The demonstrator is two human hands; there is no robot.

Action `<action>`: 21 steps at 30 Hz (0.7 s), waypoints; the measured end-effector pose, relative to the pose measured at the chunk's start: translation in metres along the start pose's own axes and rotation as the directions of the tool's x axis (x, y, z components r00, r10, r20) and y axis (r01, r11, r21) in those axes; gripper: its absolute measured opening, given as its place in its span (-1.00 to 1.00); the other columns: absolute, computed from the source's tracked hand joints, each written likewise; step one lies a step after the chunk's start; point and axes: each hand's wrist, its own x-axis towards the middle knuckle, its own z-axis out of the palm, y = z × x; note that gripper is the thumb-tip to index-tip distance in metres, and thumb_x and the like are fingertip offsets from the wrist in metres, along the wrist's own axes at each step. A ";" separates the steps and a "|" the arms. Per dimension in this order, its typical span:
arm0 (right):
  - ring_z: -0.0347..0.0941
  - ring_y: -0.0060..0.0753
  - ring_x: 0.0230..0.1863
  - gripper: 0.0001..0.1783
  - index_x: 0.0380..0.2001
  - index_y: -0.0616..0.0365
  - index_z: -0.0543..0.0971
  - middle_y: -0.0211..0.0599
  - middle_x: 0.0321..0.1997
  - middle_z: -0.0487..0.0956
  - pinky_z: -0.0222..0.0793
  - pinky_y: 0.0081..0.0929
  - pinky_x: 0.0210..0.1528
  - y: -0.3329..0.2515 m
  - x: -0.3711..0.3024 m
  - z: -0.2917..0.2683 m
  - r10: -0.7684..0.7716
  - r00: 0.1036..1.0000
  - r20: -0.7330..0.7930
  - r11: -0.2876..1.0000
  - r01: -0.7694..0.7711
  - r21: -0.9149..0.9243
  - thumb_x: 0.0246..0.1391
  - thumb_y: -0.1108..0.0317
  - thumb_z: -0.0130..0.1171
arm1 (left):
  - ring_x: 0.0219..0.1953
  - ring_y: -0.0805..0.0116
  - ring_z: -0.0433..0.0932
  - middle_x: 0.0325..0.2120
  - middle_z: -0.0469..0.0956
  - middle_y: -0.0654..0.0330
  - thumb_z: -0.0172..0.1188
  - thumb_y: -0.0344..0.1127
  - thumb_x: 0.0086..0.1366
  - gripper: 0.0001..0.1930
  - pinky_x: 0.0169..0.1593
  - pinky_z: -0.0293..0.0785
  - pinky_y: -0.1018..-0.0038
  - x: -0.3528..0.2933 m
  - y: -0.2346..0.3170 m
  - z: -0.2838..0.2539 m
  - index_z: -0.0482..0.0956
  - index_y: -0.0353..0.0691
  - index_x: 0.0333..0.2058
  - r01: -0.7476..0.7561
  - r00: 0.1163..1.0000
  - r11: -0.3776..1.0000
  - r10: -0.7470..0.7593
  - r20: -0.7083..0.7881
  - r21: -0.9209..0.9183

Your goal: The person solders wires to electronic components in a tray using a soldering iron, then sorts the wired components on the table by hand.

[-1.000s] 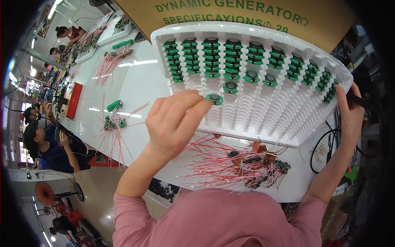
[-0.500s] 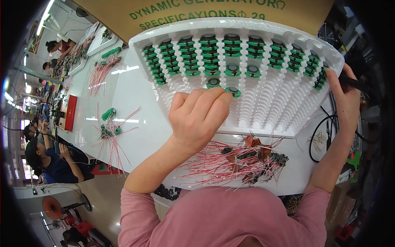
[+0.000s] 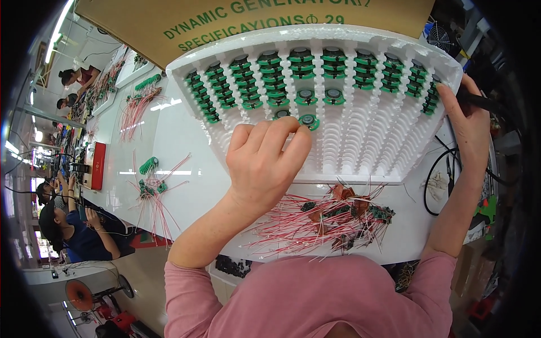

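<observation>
A white foam tray point(image 3: 360, 141) with rows of ridged slots leans at a tilt. Stacks of round green circuit boards with dark magnet-like centres point(image 3: 274, 79) fill the upper slots. My left hand point(image 3: 267, 163) reaches into the middle of the tray, its fingers curled in a pinch. Against its fingertips sits a single round green board point(image 3: 308, 121), and another is partly covered by the knuckles. What lies between those fingertips is hidden. My right hand point(image 3: 472, 129) grips the tray's right edge, thumb on the front.
Below the tray lies a heap of red-and-white wires with small green boards point(image 3: 327, 219). A smaller wired bunch point(image 3: 149, 186) is on the white table point(image 3: 197, 191) at left. Behind the tray stands a cardboard box point(image 3: 129, 28). A black cable point(image 3: 431, 191) loops at right. Co-workers sit at far left.
The tray and box sit slightly further left in the picture, along with both hands. My left hand keeps its pinch by the same boards, now covering more of one of them.
</observation>
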 end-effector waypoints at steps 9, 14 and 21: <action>0.28 -0.76 -0.41 -0.62 -0.20 0.26 0.43 -0.49 -0.37 0.47 0.19 -0.80 -0.38 -0.001 -0.002 0.000 -0.044 0.999 0.025 0.999 0.044 0.024 -0.11 0.35 0.21 | -0.49 0.50 0.37 -0.44 0.41 0.35 0.11 -0.38 -0.15 -0.80 -0.46 0.14 0.54 0.001 -0.001 -0.007 0.46 -0.12 -0.43 0.044 0.997 0.999 -0.045 0.063 0.030; 0.31 -0.74 -0.38 -0.63 -0.20 0.30 0.42 -0.43 -0.34 0.48 0.22 -0.78 -0.34 -0.007 -0.004 0.002 -0.028 0.998 0.055 0.992 0.021 0.123 -0.10 0.36 0.20 | -0.07 0.31 0.29 -0.11 0.33 0.12 0.16 -0.51 0.00 -0.54 -0.08 0.22 0.43 -0.030 -0.024 -0.033 0.28 -0.29 -0.07 0.474 0.850 0.863 -0.500 -0.164 -0.176; 0.32 -0.70 -0.32 -0.65 -0.19 0.31 0.41 -0.43 -0.30 0.48 0.23 -0.75 -0.25 -0.006 0.001 0.001 -0.013 0.990 0.138 0.984 -0.012 0.179 -0.10 0.44 0.18 | 0.07 0.37 0.20 0.05 0.21 0.18 -0.23 0.04 0.28 -0.44 0.12 0.06 0.48 -0.054 -0.057 0.004 0.10 -0.28 0.10 0.509 0.317 -0.266 -0.827 0.465 -0.819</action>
